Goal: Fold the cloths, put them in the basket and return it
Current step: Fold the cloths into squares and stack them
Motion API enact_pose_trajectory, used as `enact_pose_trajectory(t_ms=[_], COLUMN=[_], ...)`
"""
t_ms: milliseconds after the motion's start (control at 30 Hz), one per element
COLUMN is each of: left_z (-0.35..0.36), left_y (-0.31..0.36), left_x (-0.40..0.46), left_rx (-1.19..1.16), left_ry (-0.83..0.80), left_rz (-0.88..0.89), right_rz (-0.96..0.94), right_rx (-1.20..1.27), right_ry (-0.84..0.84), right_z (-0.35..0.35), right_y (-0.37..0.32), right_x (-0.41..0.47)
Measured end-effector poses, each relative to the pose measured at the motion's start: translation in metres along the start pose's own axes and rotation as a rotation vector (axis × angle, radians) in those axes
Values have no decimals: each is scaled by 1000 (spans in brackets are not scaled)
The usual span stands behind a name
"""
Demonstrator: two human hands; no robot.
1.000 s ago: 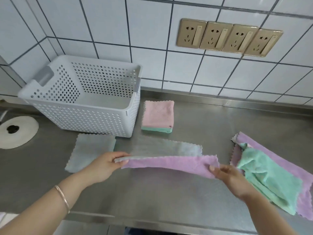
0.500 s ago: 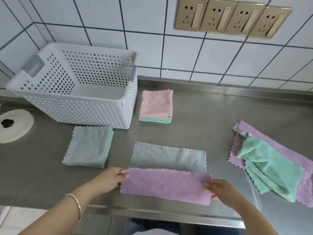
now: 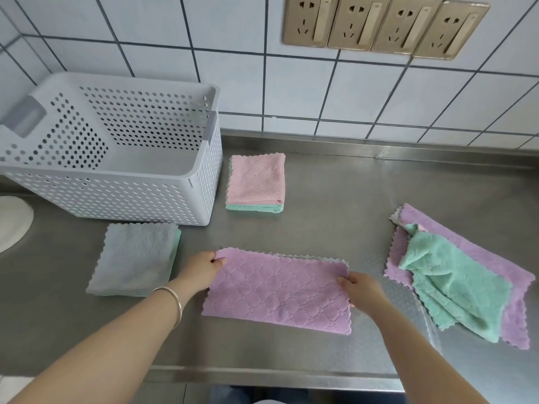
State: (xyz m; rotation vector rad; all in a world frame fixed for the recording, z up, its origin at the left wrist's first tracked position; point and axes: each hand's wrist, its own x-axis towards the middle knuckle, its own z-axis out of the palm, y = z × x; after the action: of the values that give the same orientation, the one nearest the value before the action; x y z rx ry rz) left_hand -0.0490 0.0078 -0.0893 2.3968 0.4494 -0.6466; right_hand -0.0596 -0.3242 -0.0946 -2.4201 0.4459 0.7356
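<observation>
A purple cloth (image 3: 280, 290) lies folded in half on the steel counter, its grey underside just showing along the far edge. My left hand (image 3: 201, 268) pinches its far left corner and my right hand (image 3: 360, 290) pinches its far right corner. A white perforated basket (image 3: 201, 196) stands empty at the back left. A folded grey cloth (image 3: 135, 258) lies in front of the basket. To the basket's right sits a folded pink cloth (image 3: 256, 179) stacked on a green one. On the right lies an unfolded green cloth (image 3: 449, 284) on another purple cloth (image 3: 516, 313).
A white round disc (image 3: 13, 223) lies at the left edge of the steel counter (image 3: 350, 199). The tiled wall behind carries a row of gold sockets (image 3: 385, 23). The counter's front edge (image 3: 262, 374) runs just below my forearms.
Both hands carried the purple near edge of the cloth over onto its far edge, covering the grey side. The cloth now lies flat, folded in half.
</observation>
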Motion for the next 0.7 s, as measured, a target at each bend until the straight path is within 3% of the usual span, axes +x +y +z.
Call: enact_pose_trajectory(t_ms=[467, 600, 700], left_z=[8, 13, 16], left_y=[6, 8, 11], left_x=[7, 0, -12], left_rx=[155, 209, 210], left_ry=[66, 189, 393], left_rz=[-34, -28, -27], right_rz=[103, 144, 187], right_rx=[-88, -97, 63], right_ry=[99, 139, 257], right_z=[5, 7, 9], right_y=[-11, -17, -15], right_x=[3, 2, -8])
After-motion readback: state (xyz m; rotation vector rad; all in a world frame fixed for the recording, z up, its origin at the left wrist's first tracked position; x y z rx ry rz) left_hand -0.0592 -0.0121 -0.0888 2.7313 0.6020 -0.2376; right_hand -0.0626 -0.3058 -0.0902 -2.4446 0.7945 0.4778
